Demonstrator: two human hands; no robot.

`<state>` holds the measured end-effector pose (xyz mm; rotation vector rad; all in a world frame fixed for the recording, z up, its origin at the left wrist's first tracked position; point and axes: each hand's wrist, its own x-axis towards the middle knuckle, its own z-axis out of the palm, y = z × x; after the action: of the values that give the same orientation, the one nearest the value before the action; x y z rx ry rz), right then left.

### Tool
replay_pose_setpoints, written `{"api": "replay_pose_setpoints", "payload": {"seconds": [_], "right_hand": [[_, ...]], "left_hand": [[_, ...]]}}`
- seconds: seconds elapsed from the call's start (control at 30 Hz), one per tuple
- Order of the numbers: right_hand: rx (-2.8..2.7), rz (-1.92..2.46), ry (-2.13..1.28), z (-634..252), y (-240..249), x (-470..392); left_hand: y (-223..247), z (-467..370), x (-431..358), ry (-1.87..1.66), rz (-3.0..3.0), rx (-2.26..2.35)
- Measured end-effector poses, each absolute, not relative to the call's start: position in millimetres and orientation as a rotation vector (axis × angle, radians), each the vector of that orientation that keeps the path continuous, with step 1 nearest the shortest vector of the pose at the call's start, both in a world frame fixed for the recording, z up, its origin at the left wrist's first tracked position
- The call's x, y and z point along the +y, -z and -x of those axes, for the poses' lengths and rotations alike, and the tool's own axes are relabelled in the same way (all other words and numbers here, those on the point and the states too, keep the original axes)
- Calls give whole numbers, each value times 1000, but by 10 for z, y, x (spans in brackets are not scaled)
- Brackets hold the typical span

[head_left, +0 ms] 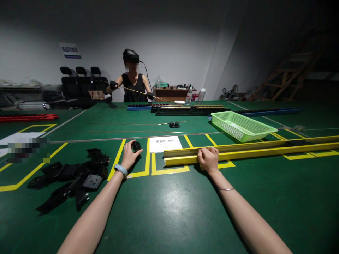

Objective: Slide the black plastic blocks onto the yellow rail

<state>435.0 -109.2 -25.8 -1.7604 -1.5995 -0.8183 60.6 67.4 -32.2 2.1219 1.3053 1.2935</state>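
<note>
Between the thumb and fingers of my left hand [130,155] is a small black module [136,146], held just above a yellow-taped rectangle. My right hand [208,159] is closed around a long yellow rail [182,159] near its left end; the rail stretches off to the right edge of the view. A white paper label [165,144] lies between the module and the rail's end. Left of my left forearm sits a loose pile of black modules [71,173], one of them a socket module [92,181] lying face up.
A light green basket [242,127] stands behind the rail. Across the green table [169,218], another person [134,83] holds a thin rod [132,90]. Two black pieces [174,125] lie mid-table by thin rods. Black rails [185,113] lie at the far side, a red rail [29,117] at left.
</note>
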Motion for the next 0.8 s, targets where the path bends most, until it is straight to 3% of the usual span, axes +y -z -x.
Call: {"api": "replay_pose_setpoints", "payload": {"seconds": [0.3,0.8], "right_hand": [[-1620,1789,771,-4331,255,-1100],[-1543,1748,753,-4303,257,-1086]], "left_hand": [[196,-1225,82,-1030,-1600,656],[388,-1378,-128,-919,-1430,643]]}}
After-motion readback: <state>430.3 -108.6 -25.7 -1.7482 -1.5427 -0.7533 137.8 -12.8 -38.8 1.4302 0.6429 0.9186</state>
